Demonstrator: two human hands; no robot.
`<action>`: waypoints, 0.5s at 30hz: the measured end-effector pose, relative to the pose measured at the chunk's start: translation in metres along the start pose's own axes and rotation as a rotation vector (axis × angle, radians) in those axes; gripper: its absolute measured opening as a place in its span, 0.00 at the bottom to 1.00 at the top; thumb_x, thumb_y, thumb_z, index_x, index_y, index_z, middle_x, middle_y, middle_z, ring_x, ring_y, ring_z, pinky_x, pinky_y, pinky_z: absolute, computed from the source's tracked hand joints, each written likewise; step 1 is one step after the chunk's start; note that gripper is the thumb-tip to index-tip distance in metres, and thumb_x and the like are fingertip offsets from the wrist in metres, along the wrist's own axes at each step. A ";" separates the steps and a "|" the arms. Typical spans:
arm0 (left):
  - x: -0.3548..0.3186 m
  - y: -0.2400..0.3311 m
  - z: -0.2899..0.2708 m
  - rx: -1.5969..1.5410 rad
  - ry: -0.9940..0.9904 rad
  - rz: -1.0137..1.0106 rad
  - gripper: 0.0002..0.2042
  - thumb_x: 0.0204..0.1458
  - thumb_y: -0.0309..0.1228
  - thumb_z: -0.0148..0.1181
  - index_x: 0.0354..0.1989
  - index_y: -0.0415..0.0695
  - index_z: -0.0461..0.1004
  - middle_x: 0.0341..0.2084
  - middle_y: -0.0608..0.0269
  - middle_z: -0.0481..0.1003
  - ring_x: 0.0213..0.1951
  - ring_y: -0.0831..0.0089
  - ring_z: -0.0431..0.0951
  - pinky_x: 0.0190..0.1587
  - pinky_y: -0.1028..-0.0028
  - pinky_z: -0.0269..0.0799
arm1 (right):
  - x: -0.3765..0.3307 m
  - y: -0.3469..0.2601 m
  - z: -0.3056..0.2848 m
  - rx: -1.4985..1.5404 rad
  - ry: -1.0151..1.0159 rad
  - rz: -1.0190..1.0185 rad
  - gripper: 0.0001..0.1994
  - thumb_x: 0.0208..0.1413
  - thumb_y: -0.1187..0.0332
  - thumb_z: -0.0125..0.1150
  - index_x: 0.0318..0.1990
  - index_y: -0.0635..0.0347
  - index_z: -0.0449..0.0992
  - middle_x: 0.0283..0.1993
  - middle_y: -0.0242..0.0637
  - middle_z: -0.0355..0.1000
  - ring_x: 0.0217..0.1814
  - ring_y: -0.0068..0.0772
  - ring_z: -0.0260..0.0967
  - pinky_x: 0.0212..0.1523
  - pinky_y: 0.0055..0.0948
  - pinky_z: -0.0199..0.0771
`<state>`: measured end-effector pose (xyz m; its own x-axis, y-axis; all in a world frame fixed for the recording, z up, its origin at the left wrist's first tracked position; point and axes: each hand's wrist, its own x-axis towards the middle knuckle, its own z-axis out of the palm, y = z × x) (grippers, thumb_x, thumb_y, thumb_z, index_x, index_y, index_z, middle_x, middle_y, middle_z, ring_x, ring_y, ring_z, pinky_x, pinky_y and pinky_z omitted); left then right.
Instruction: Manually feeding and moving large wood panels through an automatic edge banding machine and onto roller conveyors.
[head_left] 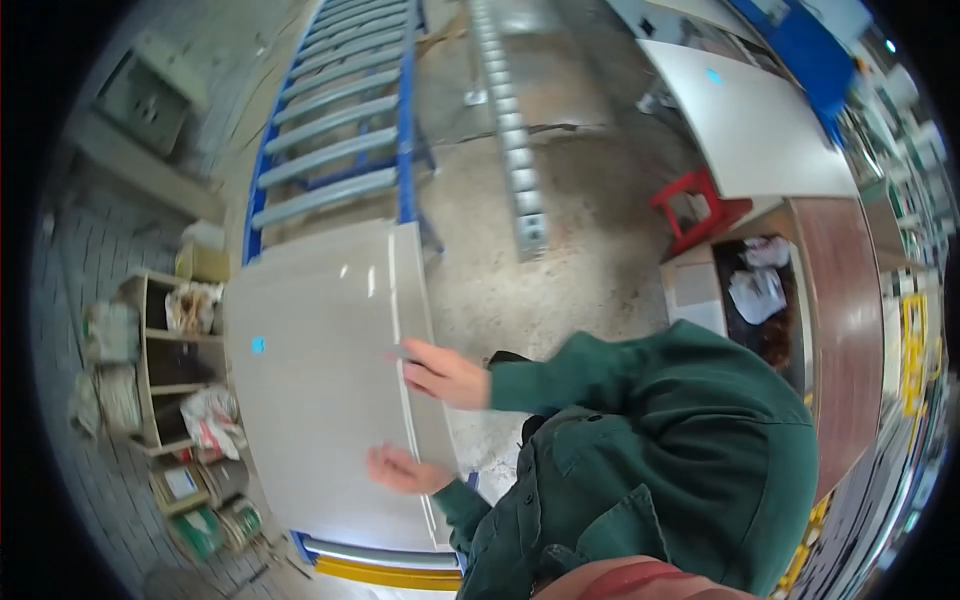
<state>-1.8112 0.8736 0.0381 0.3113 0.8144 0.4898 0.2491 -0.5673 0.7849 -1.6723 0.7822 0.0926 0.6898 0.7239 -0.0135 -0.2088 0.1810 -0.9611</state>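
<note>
Grey board (pixel 320 390) lies flat at the near end of the blue roller track (pixel 335 130), and we judge it mostly set there already; only squaring its right edge seems left. Our left hand (pixel 400 470) rests open and flat on the near right corner. Our right hand (pixel 445 375) pinches a small dark thing we cannot identify at the same edge. The board's long axis runs away from us, in line with the rollers, its far end pointing up the track.
</note>
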 end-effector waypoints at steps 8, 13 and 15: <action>-0.168 0.217 0.229 -0.722 -1.396 -0.015 0.26 0.40 0.31 0.54 0.48 0.36 0.53 0.41 0.55 0.58 0.38 0.72 0.64 0.40 0.75 0.60 | -0.273 -0.124 -0.242 -0.513 0.747 0.024 0.07 0.47 0.71 0.43 0.33 0.63 0.63 0.28 0.28 0.60 0.31 0.16 0.56 0.32 0.16 0.58; -0.264 0.330 0.378 -0.715 -1.842 -0.836 0.43 0.35 0.43 0.58 0.54 0.42 0.35 0.48 0.51 0.52 0.46 0.65 0.59 0.44 0.67 0.57 | -0.412 -0.165 -0.354 -0.239 1.297 -0.107 0.07 0.45 0.69 0.48 0.31 0.61 0.69 0.18 0.21 0.57 0.15 0.10 0.48 0.14 0.11 0.45; -0.292 0.344 0.413 -1.021 -1.839 -0.921 0.32 0.36 0.33 0.59 0.49 0.40 0.48 0.43 0.51 0.59 0.43 0.62 0.62 0.42 0.67 0.60 | -0.450 -0.167 -0.385 -0.174 1.415 -0.106 0.06 0.45 0.71 0.48 0.29 0.62 0.69 0.19 0.22 0.60 0.18 0.10 0.49 0.17 0.12 0.47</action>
<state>-1.4377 0.3900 0.0083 0.7902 -0.5478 -0.2747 0.5635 0.4733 0.6771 -1.6811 0.1701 0.1534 0.8170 -0.5678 -0.1008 -0.0989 0.0343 -0.9945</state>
